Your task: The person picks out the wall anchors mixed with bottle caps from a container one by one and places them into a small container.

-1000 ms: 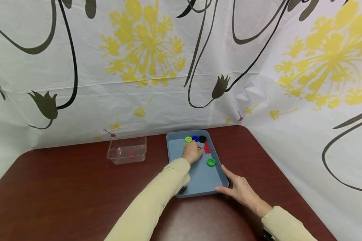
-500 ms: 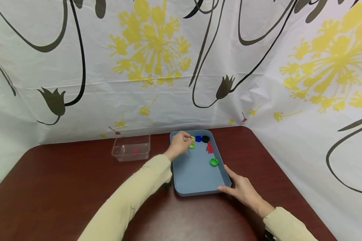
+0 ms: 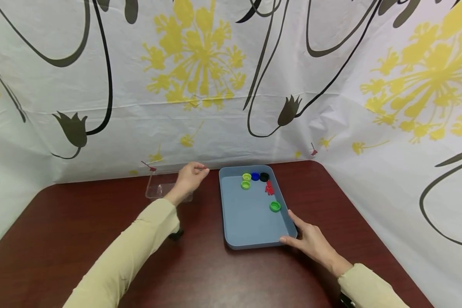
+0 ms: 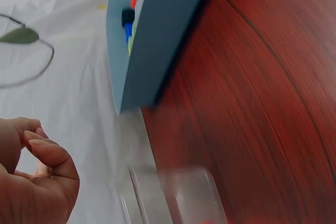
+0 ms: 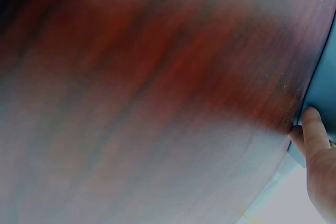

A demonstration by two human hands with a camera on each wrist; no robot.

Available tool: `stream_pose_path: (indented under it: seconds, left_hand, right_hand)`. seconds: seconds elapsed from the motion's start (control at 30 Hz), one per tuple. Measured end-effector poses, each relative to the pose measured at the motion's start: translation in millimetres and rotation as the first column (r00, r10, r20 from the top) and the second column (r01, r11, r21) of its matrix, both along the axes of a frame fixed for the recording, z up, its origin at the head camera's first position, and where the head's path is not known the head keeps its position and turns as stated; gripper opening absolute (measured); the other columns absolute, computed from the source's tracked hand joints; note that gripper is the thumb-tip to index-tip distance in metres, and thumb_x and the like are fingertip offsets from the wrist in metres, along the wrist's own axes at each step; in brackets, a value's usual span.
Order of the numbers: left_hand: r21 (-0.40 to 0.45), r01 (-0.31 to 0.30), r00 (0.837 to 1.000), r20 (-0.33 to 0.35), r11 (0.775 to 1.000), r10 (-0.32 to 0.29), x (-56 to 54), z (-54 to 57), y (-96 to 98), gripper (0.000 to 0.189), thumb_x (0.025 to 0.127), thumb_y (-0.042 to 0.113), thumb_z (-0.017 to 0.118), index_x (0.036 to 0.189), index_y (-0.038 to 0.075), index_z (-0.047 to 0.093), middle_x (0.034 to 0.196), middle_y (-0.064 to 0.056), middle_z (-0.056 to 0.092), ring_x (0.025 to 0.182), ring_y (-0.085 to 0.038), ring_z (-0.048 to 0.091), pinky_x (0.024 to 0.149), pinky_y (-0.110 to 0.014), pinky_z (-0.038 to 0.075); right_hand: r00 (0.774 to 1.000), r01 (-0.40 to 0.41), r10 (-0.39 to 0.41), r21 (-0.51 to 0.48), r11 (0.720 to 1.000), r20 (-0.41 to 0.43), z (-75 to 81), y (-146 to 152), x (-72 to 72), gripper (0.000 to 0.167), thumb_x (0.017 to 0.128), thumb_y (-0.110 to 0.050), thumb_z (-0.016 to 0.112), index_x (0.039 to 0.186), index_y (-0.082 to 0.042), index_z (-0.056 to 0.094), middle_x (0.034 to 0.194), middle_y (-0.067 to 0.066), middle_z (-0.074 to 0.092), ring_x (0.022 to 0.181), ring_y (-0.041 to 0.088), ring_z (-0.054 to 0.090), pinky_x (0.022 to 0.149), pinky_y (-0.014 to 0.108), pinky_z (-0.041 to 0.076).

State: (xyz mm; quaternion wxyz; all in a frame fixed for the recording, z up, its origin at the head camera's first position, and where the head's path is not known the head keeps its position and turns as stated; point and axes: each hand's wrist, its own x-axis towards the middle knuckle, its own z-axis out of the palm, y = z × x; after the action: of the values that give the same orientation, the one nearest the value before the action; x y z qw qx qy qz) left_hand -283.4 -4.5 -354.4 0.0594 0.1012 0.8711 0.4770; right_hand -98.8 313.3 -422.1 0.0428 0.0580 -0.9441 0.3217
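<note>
My left hand [image 3: 189,177] is raised over the right side of a clear plastic box [image 3: 156,191], pinching a small red piece [image 3: 205,167] between thumb and fingertips. In the left wrist view its fingers [image 4: 55,161] are bent toward the thumb and the piece cannot be made out. My right hand [image 3: 313,244] holds the near right corner of a blue-grey tray [image 3: 250,222], thumb at the front edge and fingers along the right side. In the tray lie two lime caps [image 3: 246,181], a blue cap [image 3: 255,176], a black cap [image 3: 264,177], red pieces [image 3: 269,188] and a green cap [image 3: 275,206].
The brown table [image 3: 111,231] carries both the box and the tray, with a strip of wood between them. A white flowered cloth [image 3: 200,141] hangs behind the table and along its right side.
My left hand has moved out of the tray, leftward to the box, carrying the small red piece. The right hand stays at the tray's corner. The view has shifted slightly.
</note>
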Motion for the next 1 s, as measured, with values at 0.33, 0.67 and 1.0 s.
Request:
stream_pose_path:
  seconds: [0.33,0.67,1.0]
  left_hand:
    - [-0.085,-0.075,0.997,0.014,0.994,0.077,-4.3,-8.0,-43.6,0.037,0.096,0.028,0.052,0.122,0.001,0.053,0.117,-0.023,0.06,0.101,-0.032,0.059,0.062,-0.029,0.046]
    - [-0.158,-0.055,0.995,0.08,0.986,0.068,-2.7,-13.9,-59.0,0.037,0.097,0.026,0.05,0.124,0.0,0.051,0.124,-0.025,0.055,0.107,-0.034,0.057,0.076,-0.038,0.049]
    - [-0.192,-0.046,0.997,0.057,0.98,0.058,-0.3,-14.8,-68.0,0.038,0.096,0.022,0.051,0.123,-0.005,0.052,0.115,-0.026,0.06,0.1,-0.034,0.059,0.08,-0.041,0.048]
  right_hand:
    - [1.0,-0.005,0.006,0.018,1.0,-0.021,-0.1,-0.3,-0.8,0.084,0.079,-0.035,0.074,0.141,0.005,0.036,0.135,0.027,0.047,0.109,0.027,0.058,0.071,0.025,0.05]
    - [1.0,0.005,-0.005,0.021,1.0,-0.017,-0.2,-0.7,-0.6,0.084,0.078,-0.036,0.075,0.141,0.005,0.036,0.135,0.027,0.048,0.103,0.023,0.058,0.07,0.024,0.05]
    - [1.0,-0.001,0.002,0.018,1.0,-0.022,-0.5,-0.4,-1.1,0.084,0.078,-0.036,0.075,0.141,0.006,0.036,0.136,0.027,0.047,0.111,0.027,0.057,0.075,0.03,0.052]
